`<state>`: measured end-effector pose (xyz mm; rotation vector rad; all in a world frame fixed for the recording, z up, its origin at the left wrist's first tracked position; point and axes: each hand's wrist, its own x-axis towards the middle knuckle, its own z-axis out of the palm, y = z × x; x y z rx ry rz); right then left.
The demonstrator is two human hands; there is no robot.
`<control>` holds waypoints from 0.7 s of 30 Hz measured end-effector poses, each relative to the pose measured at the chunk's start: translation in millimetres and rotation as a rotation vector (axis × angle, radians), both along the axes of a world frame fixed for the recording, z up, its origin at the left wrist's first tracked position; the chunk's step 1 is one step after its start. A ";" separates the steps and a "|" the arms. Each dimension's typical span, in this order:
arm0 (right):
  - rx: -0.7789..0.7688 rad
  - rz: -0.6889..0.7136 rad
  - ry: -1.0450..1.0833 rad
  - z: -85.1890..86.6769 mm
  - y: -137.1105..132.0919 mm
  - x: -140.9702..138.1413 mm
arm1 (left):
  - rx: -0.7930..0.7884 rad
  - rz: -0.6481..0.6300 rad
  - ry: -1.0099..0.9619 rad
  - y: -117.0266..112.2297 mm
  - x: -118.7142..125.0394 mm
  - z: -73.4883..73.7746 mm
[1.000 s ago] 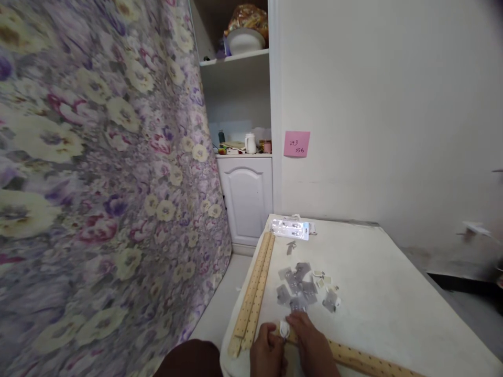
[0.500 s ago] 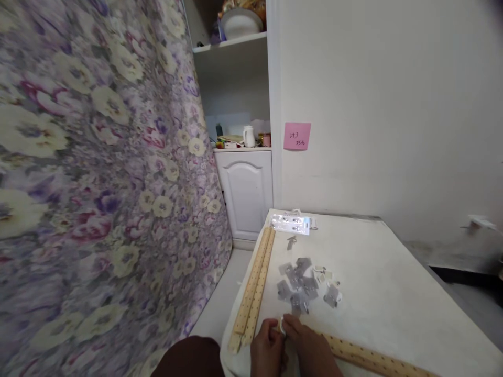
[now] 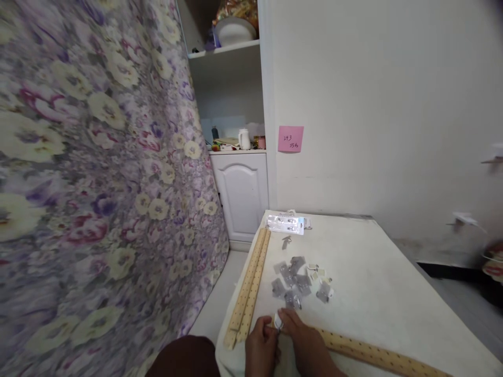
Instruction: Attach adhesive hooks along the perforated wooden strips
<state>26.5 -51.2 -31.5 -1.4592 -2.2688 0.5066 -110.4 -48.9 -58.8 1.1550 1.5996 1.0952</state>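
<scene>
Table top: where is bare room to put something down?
The right half of the table is bare, bordered by the small bags, the wall and the front wooden strip. Crowded: around the left hand and right hand, and along the paired strips.

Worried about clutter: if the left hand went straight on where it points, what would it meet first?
The left hand would probably meet the small white piece just ahead first, then the clear packets.
</scene>
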 end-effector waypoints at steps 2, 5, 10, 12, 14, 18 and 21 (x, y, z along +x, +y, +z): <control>0.058 -0.039 0.083 5.8 -2.3 13.1 | -0.001 0.009 0.003 -1.1 0.7 0.9; 0.156 -0.092 0.186 8.1 -5.4 44.4 | 0.032 0.028 0.014 -3.3 1.1 2.2; 0.217 -0.214 0.217 -7.5 -12.2 102.2 | 0.094 0.088 -0.051 -10.0 -1.0 6.6; 0.183 -0.221 0.235 -13.4 -12.0 117.1 | 0.104 0.116 -0.074 -13.5 -1.2 9.4; 0.141 -0.236 0.264 -15.4 -6.3 126.3 | 0.111 0.126 -0.076 -16.6 -0.2 12.1; 0.075 -0.308 0.315 -13.1 21.0 135.5 | 0.124 0.174 -0.056 -18.5 4.3 12.9; 0.057 -0.383 0.347 -16.1 44.8 139.4 | 0.158 0.205 -0.014 -16.2 5.3 7.3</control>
